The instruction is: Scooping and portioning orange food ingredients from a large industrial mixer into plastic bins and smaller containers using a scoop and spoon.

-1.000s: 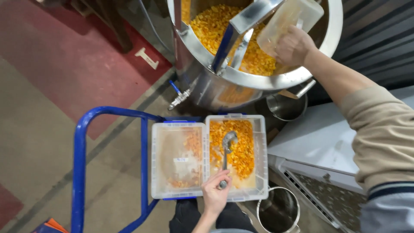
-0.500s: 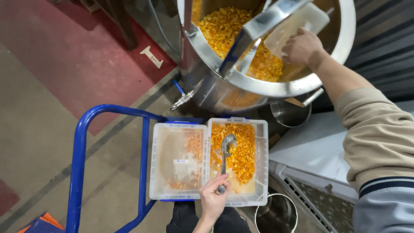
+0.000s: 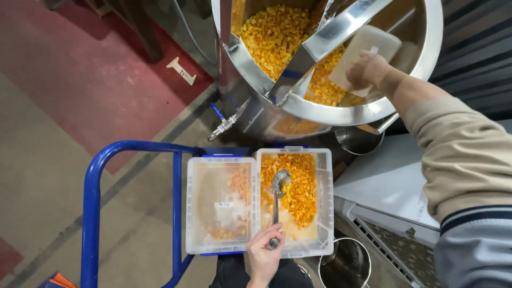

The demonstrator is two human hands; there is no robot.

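While L hand grips ladle handle w/ bowl in right bin's orange bits, R hand clutches tub tipped inside vat. Left bin nearly empty, vat well filled; right bin approx half left.
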